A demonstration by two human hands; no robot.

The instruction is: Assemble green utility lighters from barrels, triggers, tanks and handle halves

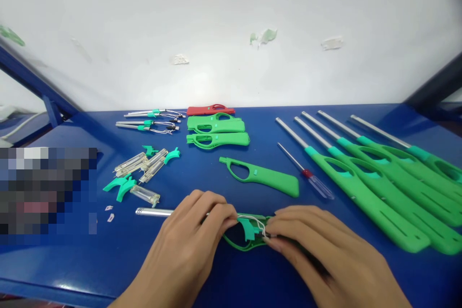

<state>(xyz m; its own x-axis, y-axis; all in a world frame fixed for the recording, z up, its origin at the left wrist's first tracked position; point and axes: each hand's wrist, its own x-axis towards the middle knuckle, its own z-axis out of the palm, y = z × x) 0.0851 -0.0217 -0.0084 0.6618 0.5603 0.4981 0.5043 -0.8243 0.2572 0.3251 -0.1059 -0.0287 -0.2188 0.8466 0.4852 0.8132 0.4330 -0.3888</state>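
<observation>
A long-nosed gas lighter with an open green handle shell (246,249) lies low in the middle, between my two hands. Its silver metal tube (154,211) sticks out to the left of my left hand (197,236), whose fingers are closed around the lighter near the teal trigger (247,229). White wires (257,221) run above that trigger to a small black part. My right hand (325,245) pinches at the black part and wire ends, over the handle. It covers the handle's right end. A loose green shell half (267,178) lies just beyond my hands.
Several finished green lighters (375,207) lie at right, beside a screwdriver (306,173). Further back are green shells (220,140), a red shell (205,110) and wired metal tubes (137,125). Clear fuel tanks (144,194) with teal triggers lie at left on the blue table (90,269).
</observation>
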